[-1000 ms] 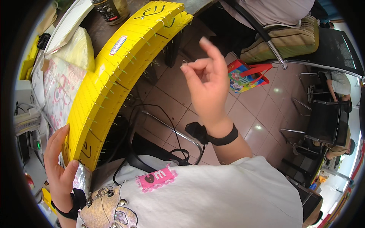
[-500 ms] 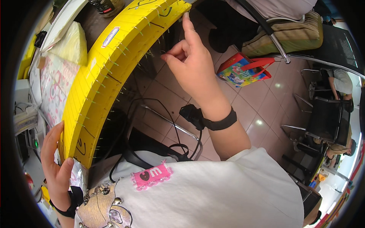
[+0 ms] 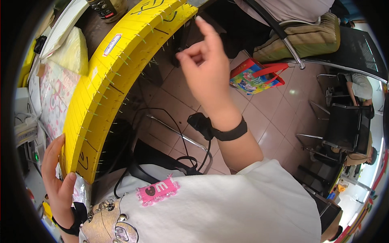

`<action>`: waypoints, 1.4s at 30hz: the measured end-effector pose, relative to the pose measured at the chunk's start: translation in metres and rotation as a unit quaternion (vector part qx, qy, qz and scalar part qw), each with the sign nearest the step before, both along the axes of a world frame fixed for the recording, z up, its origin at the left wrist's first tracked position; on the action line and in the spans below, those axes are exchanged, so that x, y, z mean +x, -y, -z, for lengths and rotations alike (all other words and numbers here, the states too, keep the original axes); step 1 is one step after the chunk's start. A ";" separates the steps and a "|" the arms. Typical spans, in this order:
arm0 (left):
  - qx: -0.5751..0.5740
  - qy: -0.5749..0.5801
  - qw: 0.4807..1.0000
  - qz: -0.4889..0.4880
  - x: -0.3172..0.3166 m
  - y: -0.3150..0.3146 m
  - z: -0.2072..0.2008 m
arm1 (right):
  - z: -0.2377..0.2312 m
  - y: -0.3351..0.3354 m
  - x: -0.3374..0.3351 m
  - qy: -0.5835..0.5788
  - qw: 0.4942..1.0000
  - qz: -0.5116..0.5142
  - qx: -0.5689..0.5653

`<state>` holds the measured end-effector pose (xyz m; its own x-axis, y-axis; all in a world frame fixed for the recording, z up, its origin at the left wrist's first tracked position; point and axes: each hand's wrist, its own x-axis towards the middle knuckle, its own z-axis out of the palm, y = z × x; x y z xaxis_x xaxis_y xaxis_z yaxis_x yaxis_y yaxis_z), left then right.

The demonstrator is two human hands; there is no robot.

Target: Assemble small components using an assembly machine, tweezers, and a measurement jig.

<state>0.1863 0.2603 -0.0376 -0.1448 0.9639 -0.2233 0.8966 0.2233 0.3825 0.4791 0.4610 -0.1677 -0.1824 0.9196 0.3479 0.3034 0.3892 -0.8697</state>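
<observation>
A long yellow folded strip, apparently of ribbed board, curves in the fisheye picture from lower left to top centre. Thin lines cross it, and short pale thread or wire ends stick out along its edges. My left hand grips its near end, thumb on the closer edge and fingers along the outer side. Beside the far end, my right hand is raised with the index finger stretched out and the other fingers curled. Its fingertip is close to the strip's edge, apparently just off it. Nothing can be made out in that hand.
Left of the strip lie a pale yellow packet and a patterned table cover. A dark-labelled jar stands at the top. On the tiled floor are a colourful bag and a metal bar. Black cable runs near my right wrist; chairs and people are at right.
My right index finger has shifted slightly away from the strip's far end. The strip and my left hand sit a little lower and further left in the picture.
</observation>
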 end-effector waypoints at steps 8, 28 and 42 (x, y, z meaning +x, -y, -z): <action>-0.009 -0.003 1.000 -0.001 -0.001 0.002 0.001 | 0.000 -0.033 0.019 -0.158 0.979 0.114 0.064; -0.011 -0.013 1.000 0.009 -0.003 0.004 -0.001 | -0.012 -0.073 0.009 -0.123 0.990 0.029 0.064; -0.014 -0.034 0.999 0.011 -0.001 0.002 -0.001 | -0.025 -0.072 0.016 0.003 0.992 0.022 0.127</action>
<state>0.1853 0.2586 -0.0363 -0.1400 0.9605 -0.2406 0.9249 0.2136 0.3146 0.4947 0.5326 -0.1432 -0.1469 0.8090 0.5692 0.3289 0.5827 -0.7432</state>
